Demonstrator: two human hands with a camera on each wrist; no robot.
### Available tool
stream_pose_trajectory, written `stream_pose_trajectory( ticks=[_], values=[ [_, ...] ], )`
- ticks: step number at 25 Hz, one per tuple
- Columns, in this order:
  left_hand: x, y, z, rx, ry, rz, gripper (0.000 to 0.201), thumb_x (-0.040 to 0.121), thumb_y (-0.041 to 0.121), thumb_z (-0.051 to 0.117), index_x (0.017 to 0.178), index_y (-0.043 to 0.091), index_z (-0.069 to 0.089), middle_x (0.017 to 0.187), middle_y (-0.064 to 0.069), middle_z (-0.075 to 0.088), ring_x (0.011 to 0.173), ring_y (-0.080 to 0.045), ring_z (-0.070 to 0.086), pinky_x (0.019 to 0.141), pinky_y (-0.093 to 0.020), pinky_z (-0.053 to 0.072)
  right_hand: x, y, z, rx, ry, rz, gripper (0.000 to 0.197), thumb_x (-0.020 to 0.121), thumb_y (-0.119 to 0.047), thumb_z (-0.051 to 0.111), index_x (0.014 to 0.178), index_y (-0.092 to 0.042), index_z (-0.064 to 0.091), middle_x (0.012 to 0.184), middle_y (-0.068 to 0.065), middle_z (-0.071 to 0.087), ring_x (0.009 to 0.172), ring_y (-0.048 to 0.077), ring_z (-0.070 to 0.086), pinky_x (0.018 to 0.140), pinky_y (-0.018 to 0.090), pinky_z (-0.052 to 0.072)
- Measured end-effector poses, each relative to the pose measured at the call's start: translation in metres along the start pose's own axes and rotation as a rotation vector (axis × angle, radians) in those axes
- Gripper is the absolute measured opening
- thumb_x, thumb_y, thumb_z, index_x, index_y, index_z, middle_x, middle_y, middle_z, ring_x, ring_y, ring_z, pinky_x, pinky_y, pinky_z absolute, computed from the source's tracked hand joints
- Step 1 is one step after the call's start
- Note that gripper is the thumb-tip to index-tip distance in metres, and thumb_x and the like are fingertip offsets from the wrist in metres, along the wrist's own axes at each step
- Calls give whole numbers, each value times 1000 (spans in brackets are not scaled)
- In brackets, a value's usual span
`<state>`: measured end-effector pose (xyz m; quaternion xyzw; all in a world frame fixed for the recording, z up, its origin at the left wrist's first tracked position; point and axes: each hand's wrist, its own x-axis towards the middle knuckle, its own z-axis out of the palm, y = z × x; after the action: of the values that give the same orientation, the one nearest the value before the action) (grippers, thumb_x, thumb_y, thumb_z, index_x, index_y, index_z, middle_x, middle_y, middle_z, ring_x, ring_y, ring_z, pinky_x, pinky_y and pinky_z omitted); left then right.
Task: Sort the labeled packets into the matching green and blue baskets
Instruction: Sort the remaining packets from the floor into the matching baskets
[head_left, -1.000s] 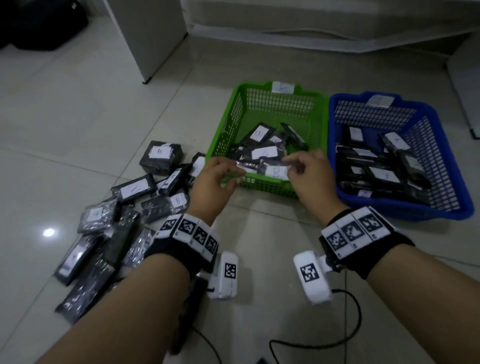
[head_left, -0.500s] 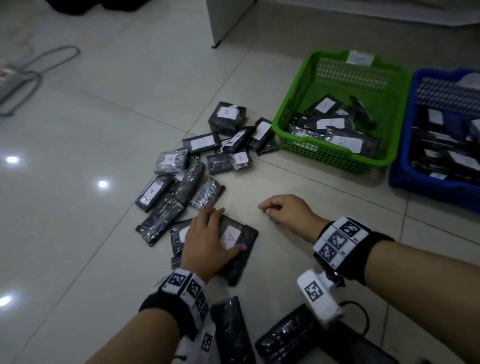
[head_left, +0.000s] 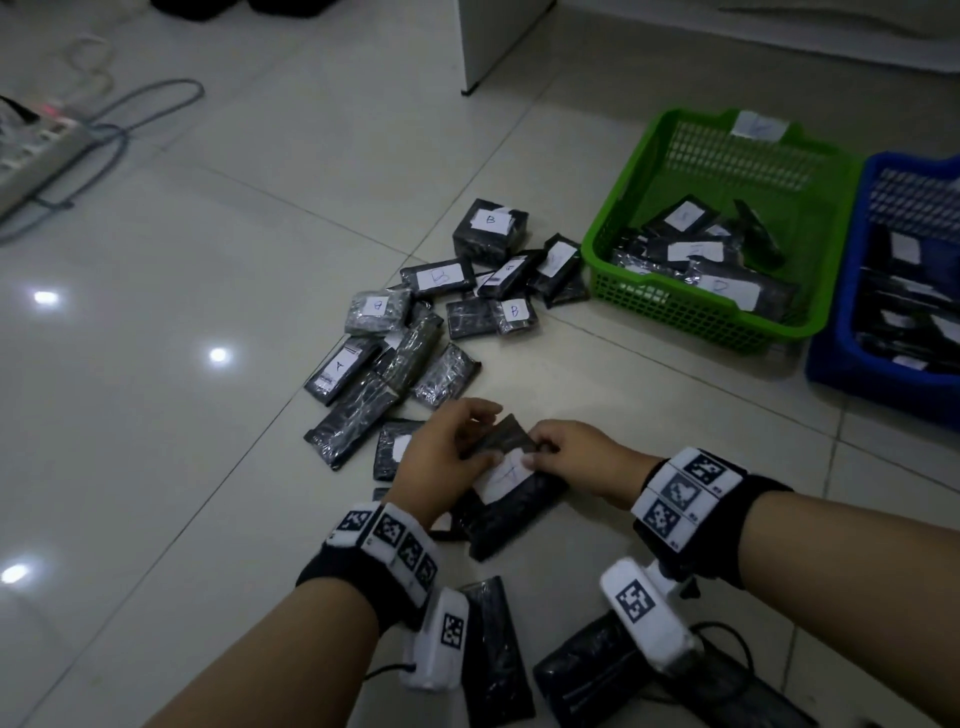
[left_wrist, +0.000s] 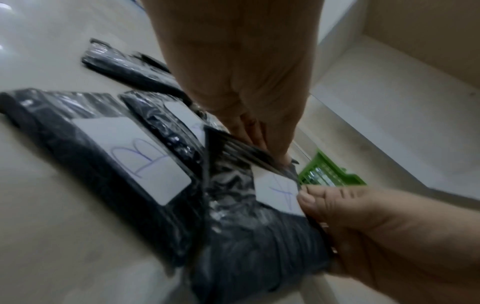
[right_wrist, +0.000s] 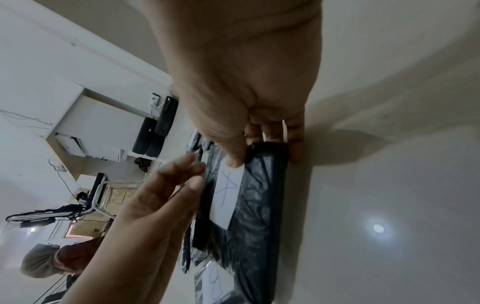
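Floor: pale glossy tiles (head_left: 156, 415) under everything I see, with lamp glints on them.
Nearest me: two dark packets (head_left: 498, 649) lie below my wrists, closer to me than my fingers.
Left hand (head_left: 441, 457): my fingers are narrow, pinching the far end flap of the packet marked A (head_left: 511, 499); in the left wrist view the fingertips (left_wrist: 275, 152) clamp that dark flap.
Right hand (head_left: 582, 457): my thumb presses on the white label and my fingers curl round the right edge of the same packet, so both hands hold it.
Packet marked A: between my two sets of fingers, low over the floor; I cannot tell whether its near end touches the tiles.
Left of my fingers: a packet marked B (left_wrist: 124, 164) lies flat, just beside the held one.
Beyond my fingers: a loose heap of packets (head_left: 431, 322), several labelled B, one A.
Far right of my fingers: green basket (head_left: 649, 296) holding packets, with the blue basket (head_left: 841, 364) touching its right side, also holding packets.
Far left: a power strip (head_left: 36, 150) with a grey cable.
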<state>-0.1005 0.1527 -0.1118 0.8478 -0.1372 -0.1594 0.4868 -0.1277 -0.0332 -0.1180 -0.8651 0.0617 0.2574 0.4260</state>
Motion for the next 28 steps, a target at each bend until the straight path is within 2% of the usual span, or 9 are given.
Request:
stream_pose_trajectory(
  ticks=[3, 5, 8, 12, 14, 16, 19, 22, 28],
  values=[
    [-3, -10, -28, 168, 229, -75, 24, 89, 12, 60, 106, 27, 66, 106, 12, 63, 91, 3, 56, 83, -18, 46, 5, 1, -12, 70, 101, 52, 11, 92, -16, 57, 95, -6, 60, 82, 5, 54, 76, 22, 54, 57, 25, 38],
    [-3, -23, -48, 400, 137, -53, 34, 85, 23, 66, 118, 27, 61, 119, 7, 59, 108, -9, 52, 96, -27, 41, 7, 3, -19, 205, 142, 92, 4, 94, -14, 53, 94, -12, 56, 88, 10, 57, 73, 24, 57, 50, 27, 46],
    [-3, -31, -57, 699, -181, -117, 73, 75, 41, 74, 139, 24, 42, 142, 1, 43, 132, -21, 34, 111, -36, 25, 10, 7, -26, 287, 175, 98, 5, 95, -15, 51, 97, -15, 55, 93, 14, 59, 70, 28, 58, 49, 33, 49],
    [0, -22, -44, 848, -102, -109, 77, 67, 55, 73, 134, 27, 44, 131, 2, 44, 120, -22, 41, 101, -36, 36, 10, 10, -36, 288, 226, 82, 11, 96, -19, 50, 105, -17, 56, 102, 16, 61, 94, 38, 62, 77, 47, 52],
    [10, -11, -35, 680, -79, -127, 65, 70, 45, 75, 125, 23, 48, 123, 1, 43, 106, -18, 49, 88, -30, 44, 5, 11, -46, 389, 277, 93, 13, 97, -18, 48, 107, -15, 55, 104, 18, 61, 94, 40, 62, 74, 49, 54],
    [28, 6, -20, 497, -74, -150, 54, 74, 39, 75, 118, 23, 50, 116, 1, 49, 95, -15, 53, 80, -30, 47, -4, 17, -63, 497, 374, 107, 16, 99, -18, 45, 109, -11, 56, 107, 20, 62, 86, 36, 62, 59, 41, 54],
    [53, 43, 8, -41, 30, -223, 41, 76, 31, 77, 107, 20, 52, 101, 0, 63, 91, -18, 62, 84, -41, 54, -22, 28, -95, 566, 549, 94, 21, 99, -19, 44, 110, -8, 59, 101, 18, 64, 74, 26, 60, 49, 29, 48],
    [74, 93, 45, -441, -8, -238, 34, 82, 23, 72, 110, 15, 54, 104, -6, 66, 95, -24, 66, 81, -43, 58, -53, 46, -135, 644, 756, 101, 19, 99, -18, 43, 104, -12, 60, 82, 5, 61, 63, 16, 54, 41, 22, 42],
    [108, 174, 133, -629, -201, -145, 29, 87, 7, 59, 114, 14, 55, 107, -8, 67, 94, -25, 66, 80, -38, 57, -103, 114, -205, 848, 1098, 212, 25, 100, -22, 42, 118, -13, 57, 108, 5, 61, 88, 21, 56, 54, 28, 45]
  ],
)
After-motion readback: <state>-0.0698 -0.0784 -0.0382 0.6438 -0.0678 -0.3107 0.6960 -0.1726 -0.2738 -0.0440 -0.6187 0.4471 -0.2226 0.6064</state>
